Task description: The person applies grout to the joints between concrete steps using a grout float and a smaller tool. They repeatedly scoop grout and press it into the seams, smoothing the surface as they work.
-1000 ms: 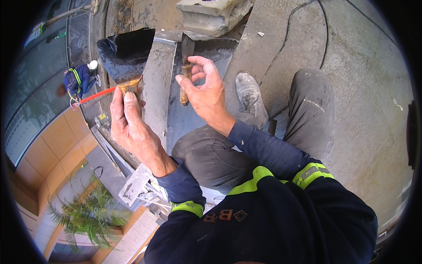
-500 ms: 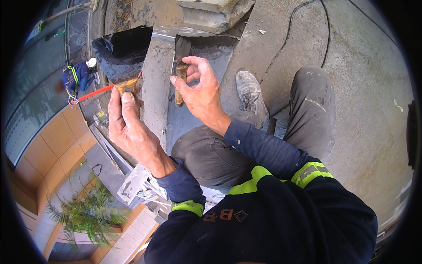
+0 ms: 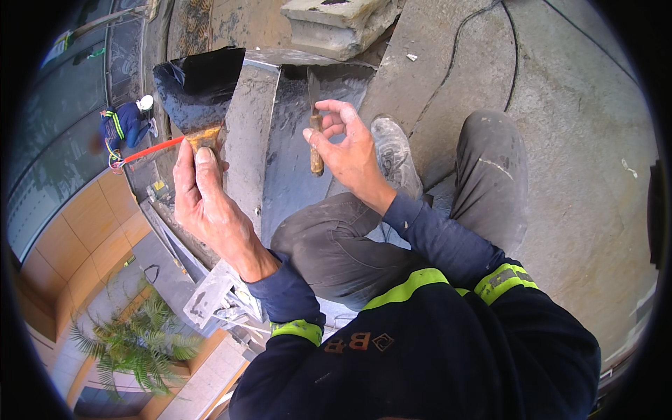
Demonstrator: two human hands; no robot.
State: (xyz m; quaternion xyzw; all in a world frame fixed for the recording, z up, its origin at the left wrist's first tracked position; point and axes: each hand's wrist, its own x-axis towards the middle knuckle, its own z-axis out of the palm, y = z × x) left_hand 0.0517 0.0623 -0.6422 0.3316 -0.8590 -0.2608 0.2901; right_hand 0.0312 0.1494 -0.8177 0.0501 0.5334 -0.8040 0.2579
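Rough concrete (image 3: pixel 574 175) and a white helmet (image 3: pixel 145 103) mark a construction site.

Across the chest of my dark navy shirt (image 3: pixel 434 350) ran a short row of orange-brown letters (image 3: pixel 360 341), worn-looking and set close together. Just beside them, toward my right, sat a small diamond-shaped sign (image 3: pixel 383 342), drawn in thin outline in a similar colour. It had a finer mark inside, too small for me to make out.

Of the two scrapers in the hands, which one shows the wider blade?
The scraper in the left hand: its dark blade is far broader than that of the second scraper in the right hand.
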